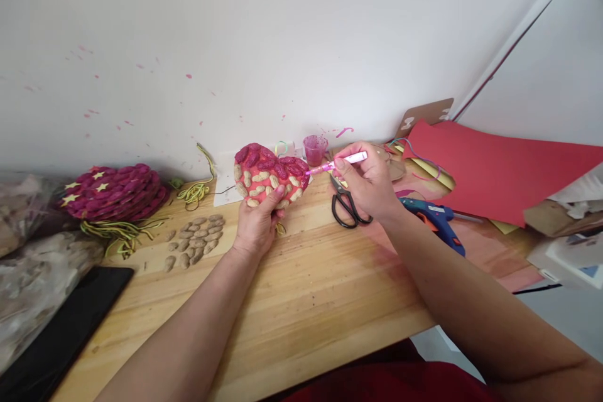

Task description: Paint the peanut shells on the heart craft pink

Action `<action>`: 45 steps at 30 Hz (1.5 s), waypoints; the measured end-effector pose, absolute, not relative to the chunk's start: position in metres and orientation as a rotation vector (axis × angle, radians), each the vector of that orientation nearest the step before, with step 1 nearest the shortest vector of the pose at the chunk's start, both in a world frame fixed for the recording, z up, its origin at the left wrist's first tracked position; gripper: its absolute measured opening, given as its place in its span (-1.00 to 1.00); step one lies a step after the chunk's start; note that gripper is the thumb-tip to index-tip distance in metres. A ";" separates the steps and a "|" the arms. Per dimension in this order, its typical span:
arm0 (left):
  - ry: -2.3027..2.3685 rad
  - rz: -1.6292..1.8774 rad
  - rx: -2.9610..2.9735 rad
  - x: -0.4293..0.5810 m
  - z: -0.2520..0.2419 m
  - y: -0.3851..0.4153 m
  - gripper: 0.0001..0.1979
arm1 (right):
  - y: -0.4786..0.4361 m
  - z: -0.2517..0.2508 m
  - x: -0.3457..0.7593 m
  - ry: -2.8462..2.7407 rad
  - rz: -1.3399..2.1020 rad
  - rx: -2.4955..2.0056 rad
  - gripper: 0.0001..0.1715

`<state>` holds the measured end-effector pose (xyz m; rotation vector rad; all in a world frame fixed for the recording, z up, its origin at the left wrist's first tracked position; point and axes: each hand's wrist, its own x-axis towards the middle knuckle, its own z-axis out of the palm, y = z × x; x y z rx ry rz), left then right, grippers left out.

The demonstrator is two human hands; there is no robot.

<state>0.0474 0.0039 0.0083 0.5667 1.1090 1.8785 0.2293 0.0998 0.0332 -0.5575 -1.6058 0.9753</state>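
My left hand (pixel 259 223) grips the lower edge of a red heart-shaped piece (pixel 264 169) covered with peanuts, its thumb on the front. The peanuts along the top are magenta; those lower down keep their tan shells. In my right hand (pixel 370 179) is a slim paintbrush (pixel 351 160) with a white handle. Its magenta-coated tip meets the heart's right edge. Just behind stands a clear cup (pixel 315 149) stained with magenta paint. Black-handled scissors (pixel 346 204) lie below my right hand.
Loose peanuts (pixel 195 240) lie left of my left hand. Farther left are stacked magenta peanut hearts (pixel 117 191) with yellow stars, plastic bags (pixel 47 289) and a black phone-like slab (pixel 70 326). A blue glue gun (pixel 438 223) and red paper (pixel 499 163) are at right.
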 end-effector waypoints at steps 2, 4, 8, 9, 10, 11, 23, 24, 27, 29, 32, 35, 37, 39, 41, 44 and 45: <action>1.090 1.879 0.556 0.048 0.010 0.004 -0.58 | 0.099 0.034 0.229 -1.573 1.032 -0.584 -0.66; 1.087 1.876 0.532 0.047 0.010 0.004 -0.55 | 0.098 0.037 0.229 -1.524 1.059 -0.611 -0.61; 1.074 1.851 0.503 0.044 0.011 0.005 -0.52 | 0.097 0.041 0.228 -1.461 1.121 -0.589 -0.52; 1.067 1.843 0.506 0.043 0.010 0.005 -0.52 | 0.097 0.042 0.227 -1.453 1.150 -0.587 -0.51; 1.060 1.837 0.510 0.042 0.010 0.004 -0.53 | 0.097 0.042 0.227 -1.444 1.167 -0.590 -0.49; 1.054 1.832 0.512 0.042 0.010 0.004 -0.53 | 0.097 0.042 0.226 -1.432 1.167 -0.595 -0.49; 1.045 1.818 0.505 0.043 0.012 0.004 -0.54 | 0.095 0.043 0.225 -1.400 1.164 -0.594 -0.50; 1.048 1.817 0.504 0.043 0.012 0.004 -0.53 | 0.096 0.043 0.225 -1.397 1.146 -0.589 -0.50; 1.058 1.804 0.520 0.042 0.012 0.004 -0.54 | 0.097 0.040 0.225 -1.425 1.157 -0.550 -0.53; 1.057 1.798 0.534 0.042 0.011 0.004 -0.54 | 0.098 0.038 0.225 -1.459 1.163 -0.532 -0.57; 1.061 1.802 0.517 0.041 0.009 0.004 -0.54 | 0.098 0.039 0.227 -1.491 1.100 -0.560 -0.58; 1.064 1.806 0.485 0.040 0.010 0.004 -0.53 | 0.095 0.043 0.227 -1.475 1.043 -0.601 -0.54; 1.053 1.797 0.488 0.040 0.010 0.004 -0.54 | 0.094 0.043 0.226 -1.456 1.071 -0.586 -0.54; 1.047 1.791 0.488 0.041 0.011 0.004 -0.55 | 0.094 0.042 0.225 -1.452 1.123 -0.559 -0.56; 1.046 1.791 0.475 0.041 0.011 0.004 -0.55 | 0.094 0.039 0.225 -1.459 1.149 -0.559 -0.58; 1.039 1.804 0.439 0.040 0.010 0.005 -0.53 | 0.096 0.036 0.225 -1.461 1.139 -0.579 -0.57; 1.037 1.810 0.431 0.040 0.010 0.006 -0.52 | 0.096 0.036 0.225 -1.458 1.138 -0.585 -0.56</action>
